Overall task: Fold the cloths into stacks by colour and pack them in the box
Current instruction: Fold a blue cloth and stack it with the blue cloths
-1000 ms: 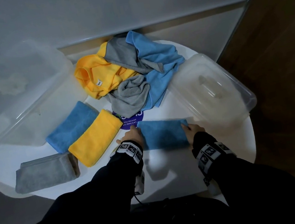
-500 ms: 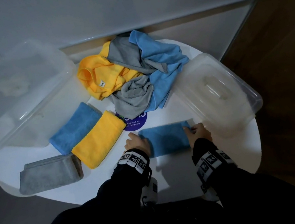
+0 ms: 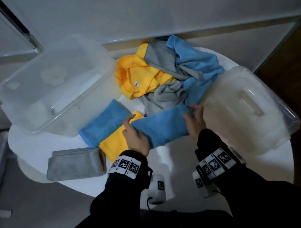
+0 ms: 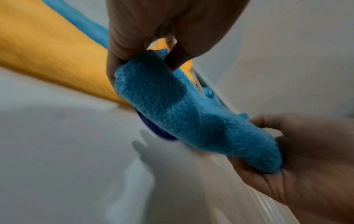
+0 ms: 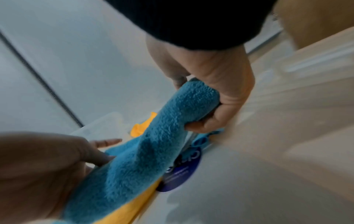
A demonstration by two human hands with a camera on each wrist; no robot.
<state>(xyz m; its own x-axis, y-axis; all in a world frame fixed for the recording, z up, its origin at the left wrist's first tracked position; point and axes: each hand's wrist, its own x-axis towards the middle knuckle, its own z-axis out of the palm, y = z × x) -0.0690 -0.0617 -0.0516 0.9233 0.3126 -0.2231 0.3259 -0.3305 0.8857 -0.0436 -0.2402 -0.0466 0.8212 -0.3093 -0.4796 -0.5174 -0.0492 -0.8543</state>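
A folded blue cloth (image 3: 163, 128) hangs just above the table, held at both ends. My left hand (image 3: 131, 130) pinches its left end (image 4: 145, 71) over the folded yellow cloth (image 3: 114, 143). My right hand (image 3: 193, 115) curls around the right end (image 5: 199, 97). Left of the yellow one lies another folded blue cloth (image 3: 103, 125), and a folded grey cloth (image 3: 74, 164) sits nearer the table's left edge. An unfolded heap of yellow, grey and blue cloths (image 3: 170, 74) lies at the back. The clear box (image 3: 33, 124) stands at the back left.
The box's clear lid (image 3: 244, 103) lies at the right of the round white table (image 3: 175, 167), close to my right hand. A purple sticker (image 5: 182, 171) shows on the tabletop under the held cloth. A wall runs behind the table.
The blue cloth lay flat on the table between my hands. Both hands now grip its ends, and it has risen and moved left, partly over the yellow cloth.
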